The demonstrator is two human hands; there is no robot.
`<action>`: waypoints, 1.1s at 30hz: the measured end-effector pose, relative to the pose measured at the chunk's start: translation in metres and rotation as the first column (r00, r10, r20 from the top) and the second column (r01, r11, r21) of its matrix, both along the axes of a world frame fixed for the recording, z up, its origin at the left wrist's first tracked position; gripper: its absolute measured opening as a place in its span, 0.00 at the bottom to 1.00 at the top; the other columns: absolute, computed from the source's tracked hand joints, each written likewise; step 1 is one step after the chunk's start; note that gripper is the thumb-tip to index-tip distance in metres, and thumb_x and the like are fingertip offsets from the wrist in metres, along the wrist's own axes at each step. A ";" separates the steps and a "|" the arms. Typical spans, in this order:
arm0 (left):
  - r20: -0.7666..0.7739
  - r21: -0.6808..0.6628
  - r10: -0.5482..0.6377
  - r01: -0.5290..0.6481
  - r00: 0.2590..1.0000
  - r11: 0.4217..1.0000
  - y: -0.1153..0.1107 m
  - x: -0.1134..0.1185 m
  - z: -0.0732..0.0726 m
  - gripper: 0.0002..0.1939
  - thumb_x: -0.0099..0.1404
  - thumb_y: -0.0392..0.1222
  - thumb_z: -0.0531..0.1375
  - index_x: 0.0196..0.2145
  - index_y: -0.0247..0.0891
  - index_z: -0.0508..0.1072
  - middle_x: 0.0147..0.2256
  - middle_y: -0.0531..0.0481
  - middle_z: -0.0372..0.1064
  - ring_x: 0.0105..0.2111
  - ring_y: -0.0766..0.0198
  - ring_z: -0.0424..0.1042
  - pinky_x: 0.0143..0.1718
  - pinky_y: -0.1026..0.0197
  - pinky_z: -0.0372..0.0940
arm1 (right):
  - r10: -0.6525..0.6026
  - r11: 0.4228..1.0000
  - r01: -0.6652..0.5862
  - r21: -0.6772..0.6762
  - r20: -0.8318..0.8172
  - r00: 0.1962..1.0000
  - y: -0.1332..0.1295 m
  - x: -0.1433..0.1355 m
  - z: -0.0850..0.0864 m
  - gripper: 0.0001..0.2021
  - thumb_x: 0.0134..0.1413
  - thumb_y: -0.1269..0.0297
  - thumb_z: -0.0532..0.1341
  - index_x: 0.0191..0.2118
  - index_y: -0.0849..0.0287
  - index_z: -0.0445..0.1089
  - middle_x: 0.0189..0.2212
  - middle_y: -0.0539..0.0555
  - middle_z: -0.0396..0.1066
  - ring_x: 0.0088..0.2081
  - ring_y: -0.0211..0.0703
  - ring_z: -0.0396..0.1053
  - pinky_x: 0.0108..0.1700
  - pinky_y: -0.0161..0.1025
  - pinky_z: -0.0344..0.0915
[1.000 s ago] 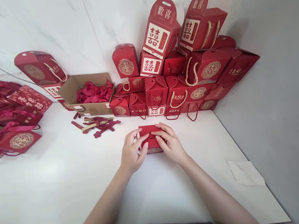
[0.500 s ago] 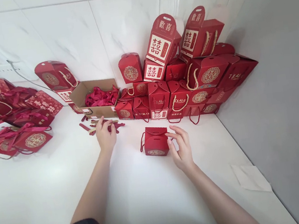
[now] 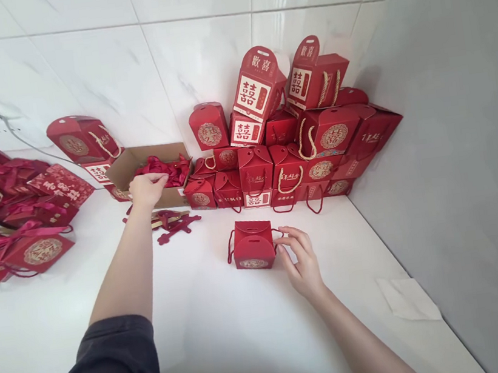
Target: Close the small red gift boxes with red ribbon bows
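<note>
The fingers [image 3: 159,177] of the left hand [image 3: 144,194], left of centre, are pinched narrow over one carton [image 3: 171,198] of magenta ribbons [image 3: 177,172], though whether they grip a ribbon cannot be told. At centre frame, one small red box [image 3: 254,250] with two cord handles [image 3: 230,248] stands on the desk [image 3: 233,341], the right hand [image 3: 304,268] just beside it, its fingers loosely apart; one white sheet [image 3: 408,299] lies lower right.

A single box [image 3: 254,253] stands on the table [image 3: 217,331], a stack of boxes [image 3: 256,168] behind it along the far wall [image 3: 198,46]. Left of the stack sits a carton [image 3: 176,198] holding ribbons [image 3: 176,171], strips [image 3: 179,225] lying just on its near side. Farther left lies another group of boxes [image 3: 43,250].
</note>
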State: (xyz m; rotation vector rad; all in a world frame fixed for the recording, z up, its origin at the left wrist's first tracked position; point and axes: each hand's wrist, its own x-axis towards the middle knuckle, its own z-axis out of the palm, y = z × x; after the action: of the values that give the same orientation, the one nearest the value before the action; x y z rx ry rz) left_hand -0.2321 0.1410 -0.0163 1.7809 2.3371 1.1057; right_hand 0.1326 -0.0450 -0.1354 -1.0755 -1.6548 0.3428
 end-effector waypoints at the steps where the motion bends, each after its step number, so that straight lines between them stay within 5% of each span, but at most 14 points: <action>1: 0.045 0.062 -0.011 0.009 0.999 0.998 -0.004 0.003 0.007 0.13 0.58 0.43 0.62 0.38 0.38 0.81 0.38 0.45 0.79 0.42 0.53 0.75 0.51 0.53 0.66 | 0.004 1.000 -0.004 0.001 0.000 1.000 0.001 0.000 0.000 0.10 0.61 0.72 0.55 0.44 0.54 0.70 0.51 0.58 0.65 0.55 0.49 0.61 0.55 0.53 0.62; 4: 0.291 0.314 -0.185 0.089 0.939 0.945 -0.025 0.020 0.033 0.15 0.56 0.41 0.64 0.42 0.37 0.80 0.39 0.46 0.79 0.39 0.58 0.76 0.46 0.58 0.71 | 0.006 1.000 -0.006 0.009 -0.001 1.000 0.003 -0.001 0.006 0.10 0.61 0.72 0.55 0.44 0.54 0.70 0.51 0.58 0.65 0.55 0.50 0.62 0.55 0.54 0.62; 7: 0.496 0.468 -0.489 0.254 0.718 0.846 -0.059 0.050 0.061 0.18 0.54 0.39 0.67 0.44 0.39 0.79 0.42 0.48 0.77 0.37 0.64 0.76 0.44 0.61 0.73 | 0.026 1.000 -0.026 0.013 -0.029 0.999 0.005 -0.002 0.023 0.10 0.61 0.71 0.55 0.44 0.55 0.70 0.50 0.59 0.66 0.54 0.49 0.64 0.54 0.52 0.64; 9: 0.538 0.504 -0.622 0.374 0.569 0.779 -0.087 0.073 0.076 0.18 0.55 0.38 0.67 0.45 0.41 0.78 0.43 0.49 0.76 0.35 0.66 0.76 0.42 0.61 0.74 | 0.093 0.996 -0.094 -0.008 -0.054 0.994 0.005 -0.004 0.042 0.10 0.62 0.71 0.55 0.45 0.55 0.70 0.48 0.58 0.68 0.51 0.48 0.66 0.53 0.50 0.66; 11: 0.600 0.438 -0.623 0.445 0.503 0.781 -0.115 0.096 0.083 0.21 0.53 0.36 0.68 0.47 0.41 0.77 0.43 0.48 0.76 0.31 0.65 0.76 0.37 0.59 0.75 | 0.197 0.978 -0.200 -0.049 -0.064 0.978 0.003 -0.009 0.064 0.10 0.63 0.70 0.54 0.46 0.54 0.69 0.44 0.57 0.71 0.47 0.46 0.70 0.50 0.47 0.69; 15: 0.708 0.235 -0.595 0.667 0.381 0.707 -0.156 0.135 0.076 0.23 0.55 0.38 0.68 0.50 0.43 0.74 0.52 0.45 0.71 0.28 0.65 0.76 0.31 0.60 0.75 | 0.168 0.983 -0.164 0.079 -0.052 0.984 -0.001 -0.023 0.104 0.15 0.60 0.68 0.57 0.53 0.52 0.64 0.50 0.58 0.69 0.51 0.48 0.68 0.49 0.47 0.70; 19: 0.760 0.176 -0.580 0.767 0.292 0.617 -0.169 0.157 0.059 0.25 0.58 0.37 0.66 0.54 0.45 0.71 0.59 0.44 0.64 0.36 0.63 0.76 0.36 0.62 0.75 | 0.080 0.958 -0.110 0.266 0.120 0.990 0.005 -0.032 0.126 0.22 0.58 0.73 0.58 0.56 0.47 0.64 0.53 0.56 0.68 0.50 0.47 0.69 0.49 0.47 0.69; 22: 0.802 0.198 -0.569 0.816 0.184 0.543 -0.168 0.165 0.047 0.25 0.59 0.37 0.65 0.54 0.43 0.70 0.58 0.43 0.65 0.47 0.56 0.74 0.43 0.60 0.73 | 0.166 0.948 -0.203 0.245 0.163 0.973 0.011 -0.030 0.130 0.16 0.59 0.75 0.56 0.46 0.48 0.73 0.40 0.50 0.76 0.41 0.43 0.73 0.45 0.43 0.70; 25: 0.863 0.217 -0.502 0.857 0.056 0.468 -0.165 0.169 0.035 0.18 0.64 0.42 0.62 0.52 0.40 0.73 0.51 0.43 0.73 0.46 0.57 0.75 0.46 0.57 0.72 | 0.208 0.976 -0.204 0.083 -0.048 0.977 0.013 -0.024 0.131 0.11 0.59 0.72 0.58 0.40 0.52 0.76 0.34 0.49 0.78 0.35 0.40 0.73 0.39 0.39 0.70; 27: 0.890 0.189 -0.452 0.861 0.052 0.471 -0.164 0.171 0.030 0.16 0.65 0.44 0.61 0.50 0.39 0.75 0.46 0.43 0.76 0.42 0.58 0.77 0.47 0.56 0.72 | 0.182 0.978 -0.197 -0.063 -0.196 0.964 0.015 -0.020 0.131 0.09 0.58 0.68 0.60 0.39 0.53 0.77 0.32 0.50 0.78 0.32 0.39 0.73 0.35 0.37 0.70; 33: 0.858 -0.004 -0.435 0.851 0.272 0.525 -0.166 0.176 0.029 0.13 0.59 0.44 0.66 0.39 0.35 0.80 0.36 0.43 0.79 0.36 0.56 0.79 0.41 0.56 0.74 | 0.159 0.878 -0.370 -0.304 -0.544 0.824 0.027 -0.008 0.132 0.09 0.53 0.58 0.65 0.35 0.56 0.79 0.26 0.51 0.76 0.28 0.39 0.72 0.32 0.36 0.69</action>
State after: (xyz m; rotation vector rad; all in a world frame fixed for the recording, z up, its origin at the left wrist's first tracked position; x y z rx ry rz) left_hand -0.0560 -0.0252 0.0129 1.3740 0.9486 0.7653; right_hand 0.1243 -0.0184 -0.0029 -0.9258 -1.2746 1.1012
